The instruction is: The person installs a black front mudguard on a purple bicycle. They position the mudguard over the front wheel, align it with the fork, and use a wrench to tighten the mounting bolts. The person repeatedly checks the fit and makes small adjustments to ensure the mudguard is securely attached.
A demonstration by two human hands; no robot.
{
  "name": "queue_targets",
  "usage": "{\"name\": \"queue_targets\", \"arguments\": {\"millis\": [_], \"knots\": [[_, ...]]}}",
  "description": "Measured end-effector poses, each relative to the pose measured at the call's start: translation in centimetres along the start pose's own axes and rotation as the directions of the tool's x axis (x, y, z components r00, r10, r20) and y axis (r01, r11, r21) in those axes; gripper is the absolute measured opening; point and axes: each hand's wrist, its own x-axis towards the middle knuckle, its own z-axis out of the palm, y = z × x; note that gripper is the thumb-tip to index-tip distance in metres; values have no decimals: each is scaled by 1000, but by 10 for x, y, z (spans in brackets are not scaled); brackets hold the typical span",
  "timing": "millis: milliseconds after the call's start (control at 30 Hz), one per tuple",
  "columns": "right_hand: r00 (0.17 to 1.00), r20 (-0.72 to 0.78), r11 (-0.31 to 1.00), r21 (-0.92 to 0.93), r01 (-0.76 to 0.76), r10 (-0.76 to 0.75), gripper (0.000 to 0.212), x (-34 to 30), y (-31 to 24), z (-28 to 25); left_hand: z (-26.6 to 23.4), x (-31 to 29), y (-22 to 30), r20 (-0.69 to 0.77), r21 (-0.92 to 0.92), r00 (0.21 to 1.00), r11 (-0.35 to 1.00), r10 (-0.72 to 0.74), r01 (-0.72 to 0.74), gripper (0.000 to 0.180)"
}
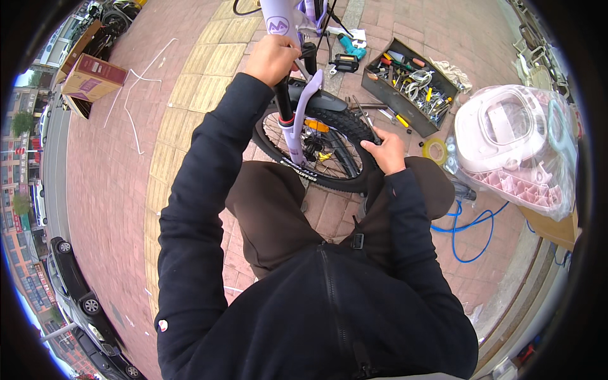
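A light purple bicycle (277,25) stands in front of my knees. My left hand (271,60) is closed around the top of its front fork (283,101), just below the head tube. The fork's black stanchion and purple lower leg run down beside the front wheel, which has a knobby black tire (345,120) and an orange reflector (316,125). My right hand (386,152), by the right side of the tire and my right knee, grips a slim, pointed metal tool (367,120) with a dark handle. My palm hides part of that handle.
An open metal toolbox (411,82) full of tools lies ahead on the right. Near it are a teal power drill (350,45), a pedal (345,62) and a yellow tape roll (434,151). A plastic-wrapped pink-white item (500,126), blue cable (468,237) and cardboard box (95,77) lie around.
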Motion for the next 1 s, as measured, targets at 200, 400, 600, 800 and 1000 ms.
{"name": "queue_targets", "arguments": {"millis": [200, 400, 600, 800, 1000], "knots": [[996, 59, 998, -2, -70, 70, 53, 6, 7, 5, -1, 1, 0, 100, -136, 992, 987, -75, 88, 25], [998, 55, 999, -37, -35, 37, 52, 6, 10, 6, 8, 16, 7, 102, 201, 993, 979, -52, 31, 40], [998, 58, 1000, -4, -16, 16, 52, 6, 13, 6, 12, 29, 14, 221, 148, 967, 984, -127, 96, 47], [999, 36, 1000, -8, -13, 13, 51, 4, 11, 6, 7, 20, -2, 156, -77, 981, 989, -113, 126, 46], [1000, 30, 1000, -28, 7, -6, 52, 2, 9, 6, 7, 15, -3, 155, -91, 985, 991, -82, 96, 46]]}}
